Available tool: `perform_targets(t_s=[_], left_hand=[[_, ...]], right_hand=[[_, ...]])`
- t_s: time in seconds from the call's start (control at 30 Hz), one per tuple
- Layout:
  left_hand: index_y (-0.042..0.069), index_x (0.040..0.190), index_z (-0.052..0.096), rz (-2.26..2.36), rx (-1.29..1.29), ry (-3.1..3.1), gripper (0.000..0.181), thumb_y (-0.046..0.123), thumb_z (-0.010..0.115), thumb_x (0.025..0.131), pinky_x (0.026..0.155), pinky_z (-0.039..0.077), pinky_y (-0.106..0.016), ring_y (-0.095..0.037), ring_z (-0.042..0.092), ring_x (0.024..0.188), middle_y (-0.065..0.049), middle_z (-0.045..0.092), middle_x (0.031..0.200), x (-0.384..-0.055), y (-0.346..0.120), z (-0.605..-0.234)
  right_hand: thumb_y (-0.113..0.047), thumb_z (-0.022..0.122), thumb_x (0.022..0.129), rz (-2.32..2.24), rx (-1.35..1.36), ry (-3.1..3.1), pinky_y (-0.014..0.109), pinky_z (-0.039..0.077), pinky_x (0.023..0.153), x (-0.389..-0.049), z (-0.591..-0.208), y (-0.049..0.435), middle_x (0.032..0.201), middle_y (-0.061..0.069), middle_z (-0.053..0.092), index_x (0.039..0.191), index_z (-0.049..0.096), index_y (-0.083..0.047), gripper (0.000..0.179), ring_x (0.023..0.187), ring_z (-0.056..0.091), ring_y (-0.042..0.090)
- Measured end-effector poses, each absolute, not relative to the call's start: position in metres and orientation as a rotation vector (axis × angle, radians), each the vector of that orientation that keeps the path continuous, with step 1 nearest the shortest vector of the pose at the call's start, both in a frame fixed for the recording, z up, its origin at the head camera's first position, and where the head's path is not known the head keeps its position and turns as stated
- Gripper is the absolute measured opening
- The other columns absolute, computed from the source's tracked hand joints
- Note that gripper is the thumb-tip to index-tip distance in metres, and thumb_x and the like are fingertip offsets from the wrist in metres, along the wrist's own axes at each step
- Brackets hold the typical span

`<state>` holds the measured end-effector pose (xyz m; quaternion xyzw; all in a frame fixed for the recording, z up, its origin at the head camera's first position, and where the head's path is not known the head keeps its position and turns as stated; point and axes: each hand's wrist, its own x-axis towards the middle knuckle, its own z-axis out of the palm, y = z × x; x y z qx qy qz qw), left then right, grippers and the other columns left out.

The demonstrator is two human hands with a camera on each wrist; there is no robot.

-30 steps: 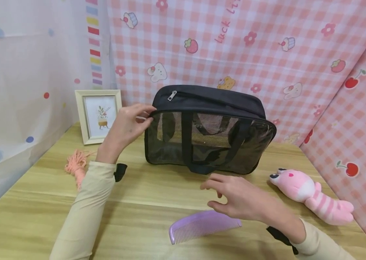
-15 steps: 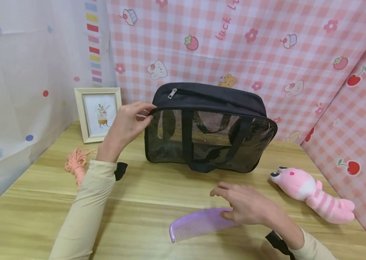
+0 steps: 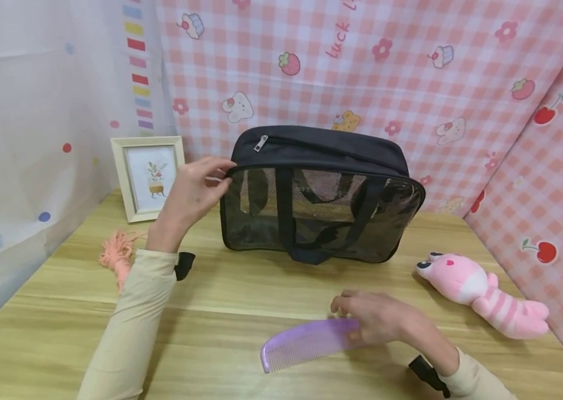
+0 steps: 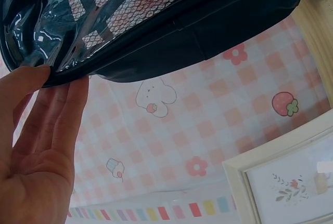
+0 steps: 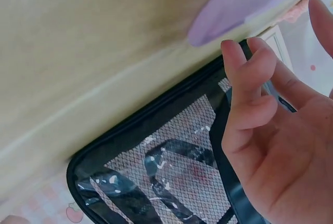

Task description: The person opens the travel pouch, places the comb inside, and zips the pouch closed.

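Note:
A black zip bag (image 3: 254, 230) with a see-through front panel stands upright at the back of the table. My left hand (image 3: 193, 191) pinches the bag's upper left edge between thumb and fingers, which the left wrist view shows up close. A purple comb (image 3: 301, 343) lies flat nearer the front, teeth toward me. Over its right end hovers my right hand (image 3: 383, 319), fingers loosely bent. In the right wrist view the comb (image 5: 229, 13) appears apart from the fingertips, and nothing is held there. My right hand hides the comb's right end in the head view.
Left of the bag stands a cream picture frame (image 3: 134, 208). A bundle of peach cord (image 3: 116, 258) lies by my left forearm. At the right, a pink striped plush toy (image 3: 481, 294) lies on the wooden table (image 3: 211, 344). Patterned cloth walls (image 3: 311, 94) enclose the table.
My right hand has moved down and to the right, from beyond the comb to over its right end. My left hand keeps its pinch on the bag's edge.

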<state>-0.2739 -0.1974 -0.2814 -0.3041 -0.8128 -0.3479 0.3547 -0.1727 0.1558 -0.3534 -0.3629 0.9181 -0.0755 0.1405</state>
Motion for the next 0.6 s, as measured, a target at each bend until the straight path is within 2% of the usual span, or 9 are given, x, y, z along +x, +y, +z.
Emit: perform_targets(t_s=[0.37, 0.6], left_hand=[[-0.002, 0.109, 0.067, -0.906, -0.776, -2.112, 0.028, -0.011, 0.066, 0.082, 0.072, 0.060, -0.034, -0.025, 0.065, 0.085, -0.016, 0.065, 0.105, -0.270, -0.194, -0.281], [-0.002, 0.109, 0.067, -0.899, -0.764, -2.122, 0.028, -0.011, 0.066, 0.082, 0.072, 0.060, -0.035, -0.026, 0.065, 0.085, -0.016, 0.065, 0.105, -0.268, -0.194, -0.280]], right_hand=[[-0.013, 0.080, 0.067, -0.184, -1.021, 2.662, 0.028, 0.047, 0.059, -0.175, -0.366, 0.157, 0.089, -0.011, 0.049, 0.096, 0.058, -0.019, 0.037, 0.074, 0.048, 0.006], [-0.008, 0.079, 0.072, -0.240, -0.995, 2.604, 0.023, 0.045, 0.064, -0.179, -0.369, 0.157, 0.087, -0.010, 0.047, 0.095, 0.055, -0.016, 0.034, 0.074, 0.045, 0.007]])
